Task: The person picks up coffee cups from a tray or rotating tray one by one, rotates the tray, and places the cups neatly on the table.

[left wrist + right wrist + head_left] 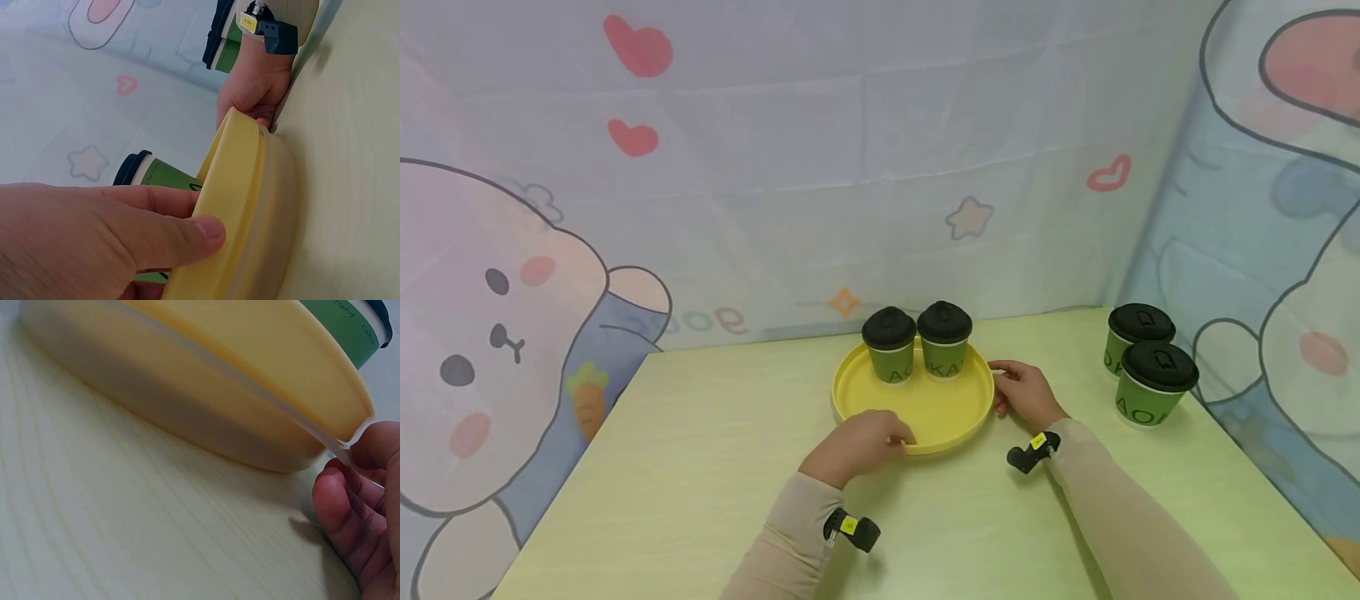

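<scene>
A round yellow tray [925, 412] sits on the table with two green paper cups with black lids standing in its far half, a left cup [891, 362] and a right cup [943, 357]. At the tray's near left edge, my left hand [859, 442] pinches the rim, its thumb on the outer wall and fingers over the inside, as the left wrist view shows. My right hand [1028, 395] holds the rim at the right side. In the right wrist view, the curled fingers [334, 497] meet a thin pale edge of the tray. The cups' bases are partly hidden in the left wrist view.
Two more lidded green cups stand at the table's right, a nearer cup [1150, 396] partly covering a farther cup [1120, 350]. A printed cloth [775, 192] hangs behind the pale table [715, 467] and along its right side. Both wrists carry small black cameras.
</scene>
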Tool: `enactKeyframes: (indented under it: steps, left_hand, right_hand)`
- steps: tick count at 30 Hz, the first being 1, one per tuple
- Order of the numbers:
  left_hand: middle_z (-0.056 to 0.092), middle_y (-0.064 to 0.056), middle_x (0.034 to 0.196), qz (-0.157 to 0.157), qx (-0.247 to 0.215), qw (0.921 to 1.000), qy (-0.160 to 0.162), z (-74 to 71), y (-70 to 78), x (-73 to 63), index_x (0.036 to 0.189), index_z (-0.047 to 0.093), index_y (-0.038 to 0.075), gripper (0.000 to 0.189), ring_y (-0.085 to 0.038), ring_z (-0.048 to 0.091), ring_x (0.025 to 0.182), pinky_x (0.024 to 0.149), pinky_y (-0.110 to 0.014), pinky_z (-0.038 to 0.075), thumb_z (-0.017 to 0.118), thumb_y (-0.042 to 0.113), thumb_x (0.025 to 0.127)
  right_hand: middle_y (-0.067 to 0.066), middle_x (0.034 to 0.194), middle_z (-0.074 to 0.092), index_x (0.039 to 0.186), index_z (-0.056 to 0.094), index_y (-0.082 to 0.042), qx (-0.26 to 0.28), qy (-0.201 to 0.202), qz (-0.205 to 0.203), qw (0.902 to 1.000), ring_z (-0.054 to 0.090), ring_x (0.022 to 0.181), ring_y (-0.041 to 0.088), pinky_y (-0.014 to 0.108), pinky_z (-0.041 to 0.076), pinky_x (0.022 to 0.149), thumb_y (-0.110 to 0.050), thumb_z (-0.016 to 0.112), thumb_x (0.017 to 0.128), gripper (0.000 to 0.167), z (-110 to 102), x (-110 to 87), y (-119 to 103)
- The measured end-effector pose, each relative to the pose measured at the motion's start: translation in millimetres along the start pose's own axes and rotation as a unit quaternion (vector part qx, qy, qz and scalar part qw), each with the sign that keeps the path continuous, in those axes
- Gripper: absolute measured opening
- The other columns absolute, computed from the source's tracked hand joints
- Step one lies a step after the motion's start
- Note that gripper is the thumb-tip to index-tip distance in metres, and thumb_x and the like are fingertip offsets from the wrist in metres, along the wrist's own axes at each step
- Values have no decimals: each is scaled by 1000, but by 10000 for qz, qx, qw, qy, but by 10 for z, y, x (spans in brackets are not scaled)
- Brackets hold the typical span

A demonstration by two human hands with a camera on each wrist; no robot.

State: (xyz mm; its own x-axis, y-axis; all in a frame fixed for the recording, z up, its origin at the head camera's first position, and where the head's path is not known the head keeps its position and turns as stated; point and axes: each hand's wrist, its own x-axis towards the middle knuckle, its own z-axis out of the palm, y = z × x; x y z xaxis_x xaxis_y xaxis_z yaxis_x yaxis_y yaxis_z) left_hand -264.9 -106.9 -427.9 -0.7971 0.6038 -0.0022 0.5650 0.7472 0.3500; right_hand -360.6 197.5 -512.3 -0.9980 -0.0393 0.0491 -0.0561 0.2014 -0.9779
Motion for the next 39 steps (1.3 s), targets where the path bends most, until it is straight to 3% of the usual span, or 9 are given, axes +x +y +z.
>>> enactKeyframes:
  steps: [9,18,23,25,28,30,33,36,39]
  left_hand:
    - [73,3,109,-34,28,9999,101,-10,-79,-50,108,78,16,17,-18,66,107,93,-36,51,69,13,95]
    - [74,4,107,142,283,9993,174,-45,-130,-71,105,80,16,17,-19,66,104,94,-39,50,68,11,94]
    - [73,2,106,-36,-255,9996,143,-86,-183,-81,108,79,16,22,-18,64,99,87,-37,51,63,11,93]
    - [71,-1,107,-170,-522,9981,297,-124,-215,-86,111,77,14,24,-20,63,99,86,-38,51,61,12,93]
    - [67,-8,116,-508,-686,9923,896,-200,-285,-86,120,73,12,27,-29,61,110,93,-45,49,60,15,97]
    - [62,-12,126,-929,-772,9826,1413,-244,-353,-79,128,69,12,31,-35,56,121,97,-50,47,59,19,99]
    - [50,-18,143,-1702,-1165,9564,2069,-241,-499,-56,140,60,13,40,-42,45,132,101,-56,45,56,24,102]
    - [42,-23,150,-2284,-1830,9234,2482,-135,-669,-7,148,50,10,48,-38,57,109,94,-52,47,51,26,103]
    - [38,-22,154,-2674,-2790,8797,2770,31,-812,35,154,41,8,54,-36,59,111,98,-51,46,47,26,104]
  right_hand:
    - [12,84,63,136,58,-1,-16,-4,16,10000,61,59,19,33,56,56,-13,55,101,37,-7,-7,-11]
    - [12,84,63,136,58,0,-25,9,15,10000,60,59,19,32,56,56,-12,54,101,37,-13,-15,-19]
    - [13,85,63,137,57,0,-43,8,39,10000,60,59,19,32,56,56,-12,54,101,38,-9,-21,-30]
    - [13,86,63,137,57,0,-48,12,52,10000,60,59,19,32,56,56,-12,54,102,38,-3,-25,-32]
    - [13,86,63,137,57,-1,-44,6,48,10000,60,59,19,32,56,56,-13,55,102,38,3,-25,-31]
    - [13,85,62,137,57,-1,-29,3,35,10000,60,59,19,32,56,56,-13,55,102,38,9,-25,-34]
    - [13,85,62,138,57,0,-20,-31,19,10000,60,59,19,33,56,56,-14,55,102,38,11,-27,-37]
    - [13,86,63,139,56,0,-50,-36,47,10000,60,59,19,32,56,56,-14,55,102,39,12,-42,-60]
    - [12,86,63,139,56,0,-50,-18,45,10000,60,60,18,31,56,56,-13,55,102,39,20,-47,-78]
